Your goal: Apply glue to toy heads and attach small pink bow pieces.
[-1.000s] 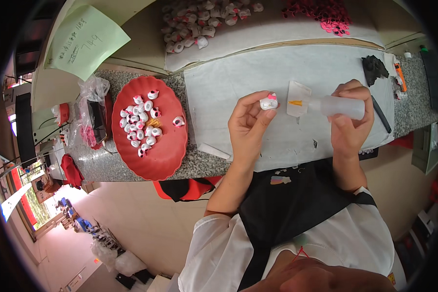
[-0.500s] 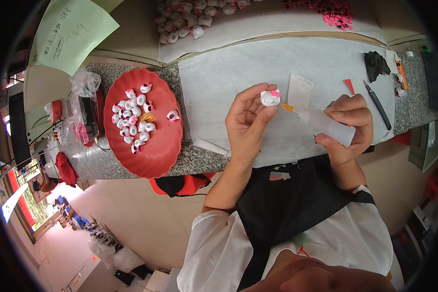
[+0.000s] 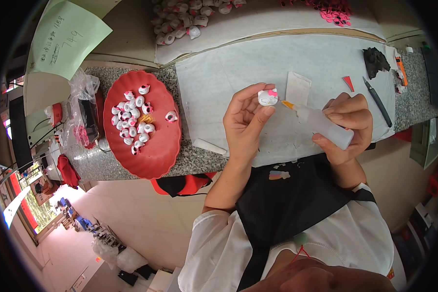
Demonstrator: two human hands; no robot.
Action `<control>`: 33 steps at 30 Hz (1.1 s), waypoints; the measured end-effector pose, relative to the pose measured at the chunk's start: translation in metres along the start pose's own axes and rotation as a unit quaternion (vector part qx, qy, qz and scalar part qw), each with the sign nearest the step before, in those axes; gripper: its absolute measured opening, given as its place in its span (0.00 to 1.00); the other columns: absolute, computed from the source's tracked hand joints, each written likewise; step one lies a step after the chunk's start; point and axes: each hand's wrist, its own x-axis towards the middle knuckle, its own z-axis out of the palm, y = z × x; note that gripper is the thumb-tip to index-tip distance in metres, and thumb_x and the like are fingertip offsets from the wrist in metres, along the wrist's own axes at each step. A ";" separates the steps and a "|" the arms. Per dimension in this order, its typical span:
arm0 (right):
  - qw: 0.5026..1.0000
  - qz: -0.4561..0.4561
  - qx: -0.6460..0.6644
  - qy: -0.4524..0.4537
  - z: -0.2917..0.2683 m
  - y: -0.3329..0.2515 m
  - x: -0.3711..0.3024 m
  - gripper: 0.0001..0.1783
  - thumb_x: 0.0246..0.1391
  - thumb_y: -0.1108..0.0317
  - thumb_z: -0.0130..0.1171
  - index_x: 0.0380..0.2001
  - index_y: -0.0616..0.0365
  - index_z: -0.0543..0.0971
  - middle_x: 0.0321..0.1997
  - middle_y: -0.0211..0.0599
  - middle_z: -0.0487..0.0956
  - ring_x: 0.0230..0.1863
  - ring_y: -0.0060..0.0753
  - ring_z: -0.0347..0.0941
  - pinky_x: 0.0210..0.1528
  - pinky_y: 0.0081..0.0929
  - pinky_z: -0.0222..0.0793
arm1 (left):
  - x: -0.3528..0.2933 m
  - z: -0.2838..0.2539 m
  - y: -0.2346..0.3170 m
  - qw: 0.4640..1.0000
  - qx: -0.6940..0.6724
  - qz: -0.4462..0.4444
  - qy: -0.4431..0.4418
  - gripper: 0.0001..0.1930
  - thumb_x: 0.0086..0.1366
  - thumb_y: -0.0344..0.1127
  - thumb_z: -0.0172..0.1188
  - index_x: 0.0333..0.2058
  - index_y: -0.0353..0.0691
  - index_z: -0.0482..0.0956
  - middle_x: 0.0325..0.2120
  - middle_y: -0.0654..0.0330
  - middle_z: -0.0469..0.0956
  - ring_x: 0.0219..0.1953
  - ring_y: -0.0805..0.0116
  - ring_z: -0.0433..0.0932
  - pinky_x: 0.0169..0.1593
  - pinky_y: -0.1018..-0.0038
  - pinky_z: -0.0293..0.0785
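Between the thumb and fingers of my left hand [image 3: 246,114] is a small white figurine head [image 3: 267,98] with a pink patch on its upper side. My right hand [image 3: 348,124] is wrapped round a translucent white squeeze bottle [image 3: 323,127], tilted with its orange nozzle [image 3: 288,104] pointing left at the figurine head. A narrow gap seems to lie between the nozzle tip and the head. Both hands are above the white paper sheet [image 3: 219,82] on the bench. A folded white paper piece [image 3: 298,88] lies just beyond the nozzle.
On the left, a red scalloped tray [image 3: 163,155] holds several similar white and pink heads. More white pieces [image 3: 180,22] and pink parts [image 3: 336,13] lie at the back. A craft knife [image 3: 377,103], black crumpled cloth [image 3: 376,62] and red triangular piece [image 3: 348,83] lie on the right.
The figurine head has shifted slightly left and turned a little in my left hand. The nozzle tip now stands slightly farther from it. My right hand still grips the bottle.
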 end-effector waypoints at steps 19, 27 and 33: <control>1.000 -0.010 0.004 -0.008 0.005 -0.002 0.001 0.25 0.22 0.76 0.67 0.30 0.61 0.69 0.29 0.36 0.64 0.22 0.23 0.62 0.22 0.16 0.58 | -0.002 0.001 -0.002 0.996 0.076 0.037 0.000 0.16 0.47 0.17 0.52 0.38 0.31 0.66 0.37 0.55 0.68 0.41 0.70 0.66 0.45 0.77 0.62; 1.000 -0.001 -0.005 -0.029 0.006 -0.004 0.002 0.25 0.20 0.78 0.66 0.29 0.61 0.69 0.28 0.36 0.64 0.21 0.23 0.62 0.21 0.17 0.57 | -0.003 0.002 -0.003 0.987 0.147 0.061 0.008 0.16 0.46 0.16 0.52 0.37 0.32 0.67 0.37 0.55 0.67 0.42 0.68 0.66 0.47 0.75 0.61; 1.000 0.004 0.000 -0.020 -0.001 -0.003 0.003 0.24 0.23 0.78 0.65 0.30 0.61 0.68 0.28 0.37 0.65 0.20 0.22 0.61 0.21 0.16 0.56 | 0.000 0.004 -0.005 0.985 0.152 0.081 0.001 0.16 0.46 0.16 0.51 0.37 0.32 0.67 0.37 0.55 0.67 0.42 0.68 0.66 0.47 0.75 0.61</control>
